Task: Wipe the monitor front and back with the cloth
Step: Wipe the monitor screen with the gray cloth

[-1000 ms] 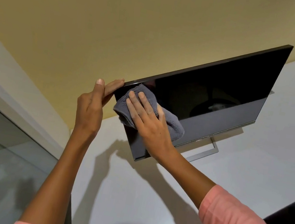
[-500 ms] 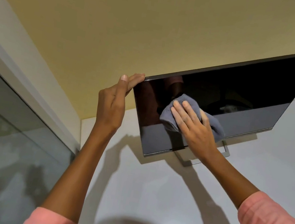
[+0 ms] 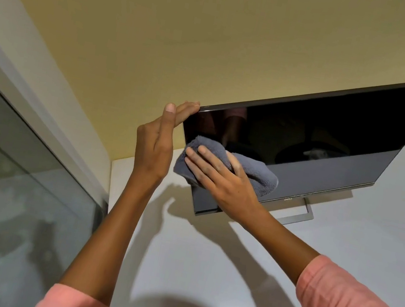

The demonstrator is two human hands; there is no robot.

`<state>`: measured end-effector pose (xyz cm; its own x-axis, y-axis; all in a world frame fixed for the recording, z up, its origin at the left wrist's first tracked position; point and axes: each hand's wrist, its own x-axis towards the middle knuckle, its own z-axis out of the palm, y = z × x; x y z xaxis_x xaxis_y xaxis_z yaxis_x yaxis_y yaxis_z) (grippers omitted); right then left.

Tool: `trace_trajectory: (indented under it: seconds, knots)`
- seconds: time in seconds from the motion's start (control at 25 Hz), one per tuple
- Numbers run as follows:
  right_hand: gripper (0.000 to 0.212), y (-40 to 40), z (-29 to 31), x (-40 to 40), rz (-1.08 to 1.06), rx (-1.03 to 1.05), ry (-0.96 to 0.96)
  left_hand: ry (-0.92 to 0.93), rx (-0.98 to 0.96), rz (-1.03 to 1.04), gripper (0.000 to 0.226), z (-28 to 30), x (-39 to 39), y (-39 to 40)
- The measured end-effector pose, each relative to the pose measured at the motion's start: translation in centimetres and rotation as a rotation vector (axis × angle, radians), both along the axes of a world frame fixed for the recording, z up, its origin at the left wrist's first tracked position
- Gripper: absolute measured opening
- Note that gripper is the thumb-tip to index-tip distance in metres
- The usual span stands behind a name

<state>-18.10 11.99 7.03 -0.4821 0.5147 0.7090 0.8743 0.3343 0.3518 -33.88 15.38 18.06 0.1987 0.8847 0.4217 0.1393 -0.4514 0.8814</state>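
step: you are wiping the front, near its left edge.
left hand [image 3: 155, 142]: fingers straight, bracing the monitor [image 3: 334, 138] at its top left corner; keep it there so the panel does not rock.
right hand [image 3: 221, 181]: flat, fingers relaxed, pressing the cloth [image 3: 260, 174] onto the glass just beside your left hand.
advice: press lightly and overlap passes toward the far right side.
remaining: the back looks untouched from here.
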Motion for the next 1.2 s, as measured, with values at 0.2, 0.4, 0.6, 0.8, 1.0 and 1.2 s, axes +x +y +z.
trace_trajectory:
  seconds: [0.2,0.4,0.6,0.8,1.0,1.2]
  knots:
    - [0.059,-1.8,-3.8,3.9,-0.03,-0.155,-0.196,0.058,0.059,0.045,0.05,0.3,0.4,-0.7]
    - [0.054,-2.9,-3.5,7.5,-0.106,-0.167,-0.166,0.054,0.062,0.059,0.051,0.1,0.6,-1.0]
    - [0.05,-0.9,0.4,5.4,-0.112,-0.018,0.069,0.053,0.081,0.079,0.051,0.0,0.8,-1.0]
    - [0.05,0.4,0.7,0.4,0.023,0.02,0.105,0.05,0.093,0.117,0.048,-0.1,0.9,-1.2]
    - [0.056,-0.4,-3.3,0.4,0.1,-0.108,-0.085,0.07,0.118,0.141,0.047,0.1,1.2,-1.6]
    - [0.065,-2.0,-5.8,5.0,0.079,-0.209,-0.294,0.069,0.118,0.141,0.046,-0.3,1.4,-1.8]
